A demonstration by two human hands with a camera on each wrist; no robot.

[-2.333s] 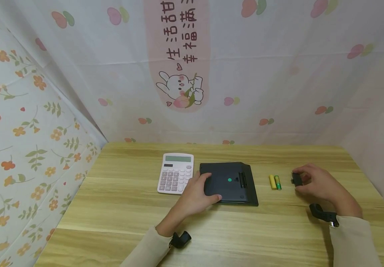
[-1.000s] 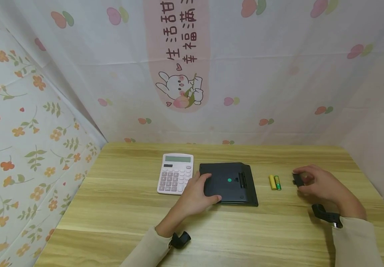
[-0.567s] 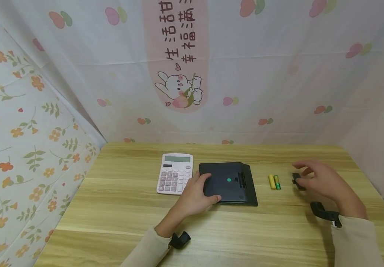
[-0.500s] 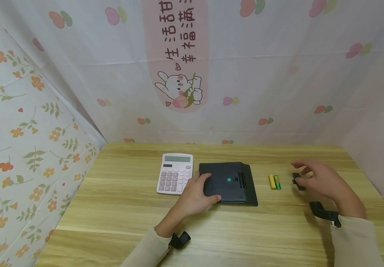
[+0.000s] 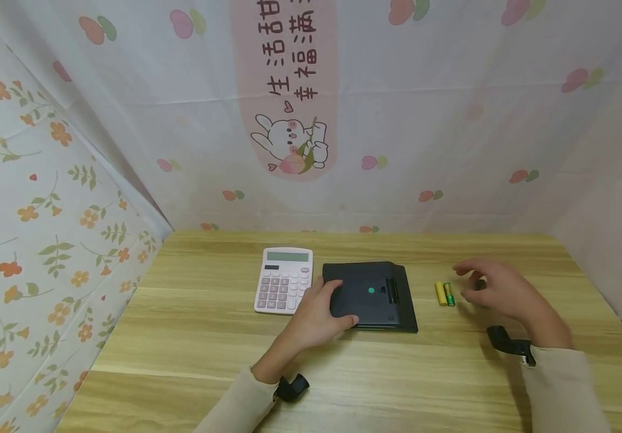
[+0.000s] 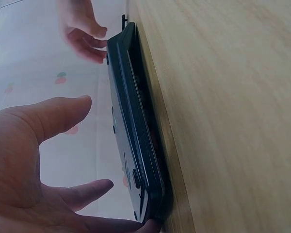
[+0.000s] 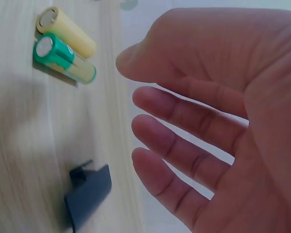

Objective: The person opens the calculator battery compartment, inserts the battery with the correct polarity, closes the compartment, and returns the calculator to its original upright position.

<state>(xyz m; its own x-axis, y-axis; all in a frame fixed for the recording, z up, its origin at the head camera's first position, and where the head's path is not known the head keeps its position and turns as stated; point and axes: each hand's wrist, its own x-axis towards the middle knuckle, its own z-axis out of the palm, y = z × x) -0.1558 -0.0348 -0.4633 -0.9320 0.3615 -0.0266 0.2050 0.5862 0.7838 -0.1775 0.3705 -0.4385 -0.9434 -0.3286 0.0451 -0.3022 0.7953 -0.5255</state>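
Note:
A black calculator (image 5: 362, 300) lies face down on the table, with a battery slot (image 5: 392, 291) uncovered near its right side. My left hand (image 5: 315, 313) is at its left end, thumb and fingers spread; in the left wrist view a lower finger touches the case edge (image 6: 155, 194). Two batteries lie side by side to the right, one yellow (image 5: 440, 294) and one green and yellow (image 5: 449, 294). My right hand (image 5: 502, 291) hovers right of them, fingers apart, holding nothing. A small black battery cover (image 7: 89, 199) rests on the table, mostly hidden behind that hand in the head view.
A white calculator (image 5: 285, 279) lies face up left of the black one, its lower right corner behind my left hand. The wooden table (image 5: 192, 355) ends at a patterned cloth (image 5: 375, 120) at the back, and another floral cloth (image 5: 56, 240) hangs on the left.
My right hand has put the battery cover down on the table, let go of it and moved left towards the batteries. The left hand and the black calculator have stayed in place.

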